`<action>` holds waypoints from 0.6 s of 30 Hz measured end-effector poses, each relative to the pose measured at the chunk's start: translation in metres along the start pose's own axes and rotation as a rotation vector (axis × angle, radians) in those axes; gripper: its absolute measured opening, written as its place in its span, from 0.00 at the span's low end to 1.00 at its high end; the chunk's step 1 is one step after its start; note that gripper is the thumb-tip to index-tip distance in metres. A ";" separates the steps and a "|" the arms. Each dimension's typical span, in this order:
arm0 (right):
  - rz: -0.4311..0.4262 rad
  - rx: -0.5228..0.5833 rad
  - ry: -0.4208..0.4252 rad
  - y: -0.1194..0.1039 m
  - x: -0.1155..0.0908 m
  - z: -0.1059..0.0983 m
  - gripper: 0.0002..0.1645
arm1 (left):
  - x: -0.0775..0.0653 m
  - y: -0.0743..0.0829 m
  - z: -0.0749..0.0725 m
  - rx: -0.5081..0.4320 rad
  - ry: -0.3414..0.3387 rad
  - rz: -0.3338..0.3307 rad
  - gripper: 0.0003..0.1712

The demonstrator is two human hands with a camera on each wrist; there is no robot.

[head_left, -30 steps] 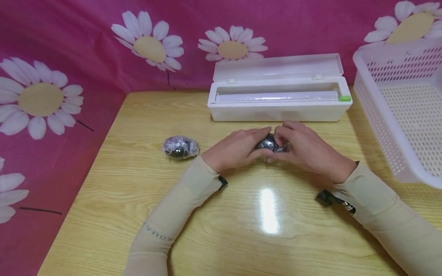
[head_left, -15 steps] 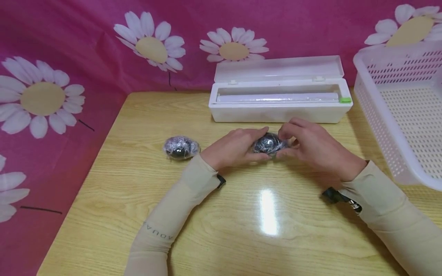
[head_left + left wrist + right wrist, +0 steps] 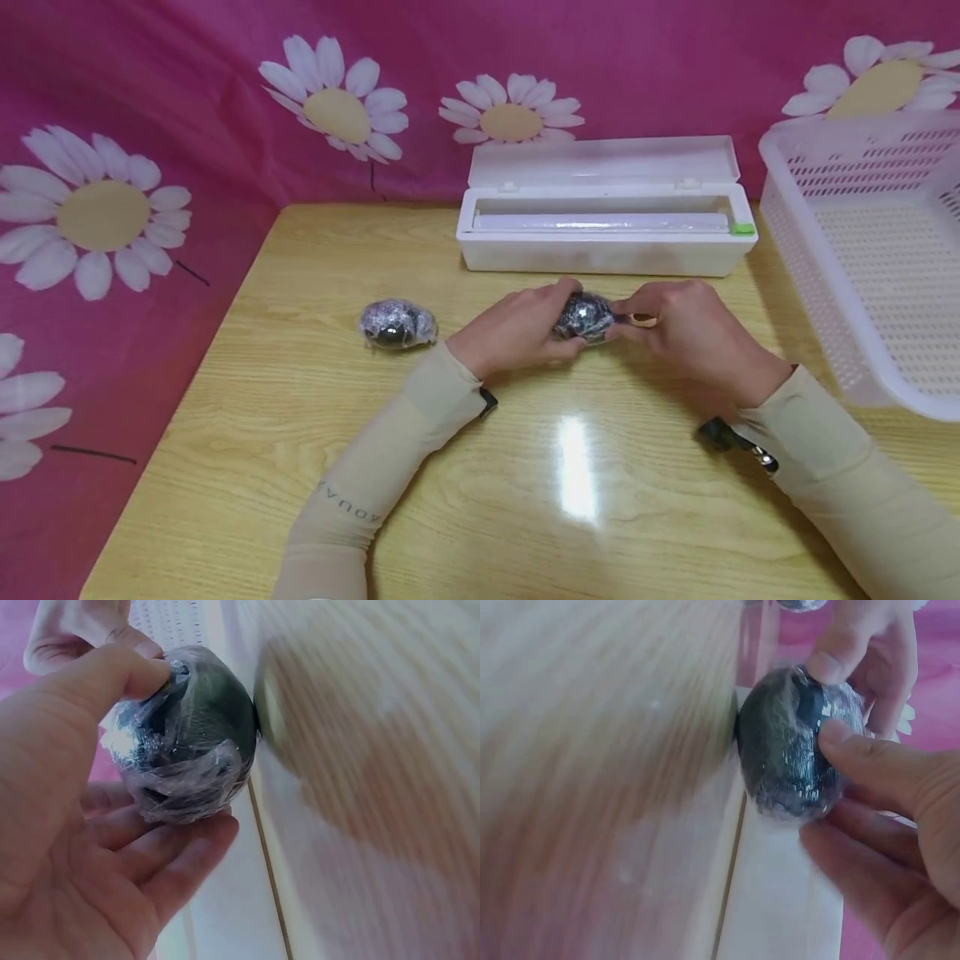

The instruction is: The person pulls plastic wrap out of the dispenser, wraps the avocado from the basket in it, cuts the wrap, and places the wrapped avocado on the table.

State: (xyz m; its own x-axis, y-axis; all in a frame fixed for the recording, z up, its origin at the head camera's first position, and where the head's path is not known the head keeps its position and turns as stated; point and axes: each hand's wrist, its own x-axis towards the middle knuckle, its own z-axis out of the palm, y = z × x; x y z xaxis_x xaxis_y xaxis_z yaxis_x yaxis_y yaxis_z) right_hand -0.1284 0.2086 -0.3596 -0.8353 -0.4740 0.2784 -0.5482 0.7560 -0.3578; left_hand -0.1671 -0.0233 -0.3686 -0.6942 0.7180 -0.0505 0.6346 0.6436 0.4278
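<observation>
A dark, rounded object wrapped in cling film (image 3: 585,317) sits low over the table, between my two hands. It looks deep green and egg-shaped under crinkled film in the left wrist view. My left hand (image 3: 513,329) grips its left side, thumb on the near side and fingers on the far side. At its right end my right hand (image 3: 690,329) pinches the wrapped object with thumb and fingertips. In the right wrist view the right thumb (image 3: 840,739) presses the film. A second wrapped dark object (image 3: 393,323) lies on the table, left of my left hand.
Behind the hands stands a long white box (image 3: 607,254), lid raised, with a film roll (image 3: 600,222) inside and a green tab (image 3: 742,229) at its right end. A white perforated basket (image 3: 832,283) stands at the right. A pink flowered cloth (image 3: 225,100) hangs behind the wooden table (image 3: 247,467).
My right hand has drawn back to the right from the object's top to its right end, uncovering more of it. My left hand keeps its grip. The head view has tilted slightly.
</observation>
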 end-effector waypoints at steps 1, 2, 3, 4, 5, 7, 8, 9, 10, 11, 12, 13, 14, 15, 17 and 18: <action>0.008 -0.002 -0.008 0.000 -0.001 0.000 0.17 | 0.000 0.001 0.000 0.017 0.007 0.001 0.37; 0.019 -0.004 -0.017 0.000 -0.002 -0.001 0.18 | -0.001 0.001 -0.001 0.033 0.015 0.001 0.38; 0.030 -0.004 -0.028 0.001 -0.004 -0.001 0.19 | -0.001 0.002 -0.001 0.042 0.019 0.004 0.39; 0.032 -0.008 -0.038 0.001 -0.005 -0.001 0.20 | -0.002 0.001 -0.001 0.049 0.020 0.002 0.40; 0.031 -0.013 -0.043 0.001 -0.006 0.000 0.20 | -0.003 0.001 -0.002 0.055 0.020 -0.001 0.41; 0.024 -0.022 -0.040 0.001 -0.007 0.000 0.21 | -0.005 0.001 -0.003 0.056 0.015 -0.008 0.43; 0.019 -0.030 -0.035 0.001 -0.008 0.000 0.21 | -0.006 0.000 -0.003 0.052 0.014 -0.012 0.43; 0.011 -0.041 -0.028 0.001 -0.008 0.000 0.21 | -0.007 0.000 -0.003 0.052 0.012 -0.017 0.44; 0.001 -0.056 -0.021 0.000 -0.008 0.000 0.21 | -0.008 0.000 -0.004 0.060 0.008 -0.026 0.44; -0.002 -0.066 -0.016 0.000 -0.008 0.000 0.21 | -0.009 -0.001 -0.004 0.066 0.006 -0.030 0.44; -0.004 -0.072 -0.014 -0.001 -0.008 -0.001 0.21 | -0.010 -0.001 -0.004 0.075 0.004 -0.033 0.44; -0.001 -0.079 -0.016 -0.002 -0.008 -0.001 0.22 | -0.012 -0.001 -0.005 0.083 0.002 -0.033 0.43; 0.002 -0.081 -0.019 -0.003 -0.008 -0.001 0.21 | -0.013 -0.001 -0.005 0.089 -0.001 -0.032 0.42; 0.006 -0.081 -0.024 -0.004 -0.009 -0.002 0.21 | -0.014 -0.001 -0.005 0.096 -0.002 -0.032 0.41; 0.008 -0.076 -0.029 -0.006 -0.009 -0.002 0.21 | -0.017 -0.001 -0.007 0.105 0.005 -0.026 0.40; 0.009 -0.076 -0.031 -0.007 -0.009 -0.003 0.21 | -0.019 -0.001 -0.007 0.107 0.011 -0.024 0.40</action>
State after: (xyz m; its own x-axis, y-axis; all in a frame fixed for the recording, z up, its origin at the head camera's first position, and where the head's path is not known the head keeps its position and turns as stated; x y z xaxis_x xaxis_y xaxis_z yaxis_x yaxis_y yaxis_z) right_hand -0.1169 0.2087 -0.3570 -0.8415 -0.4804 0.2473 -0.5374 0.7914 -0.2914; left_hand -0.1573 -0.0391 -0.3615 -0.7128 0.6997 -0.0495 0.6502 0.6855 0.3276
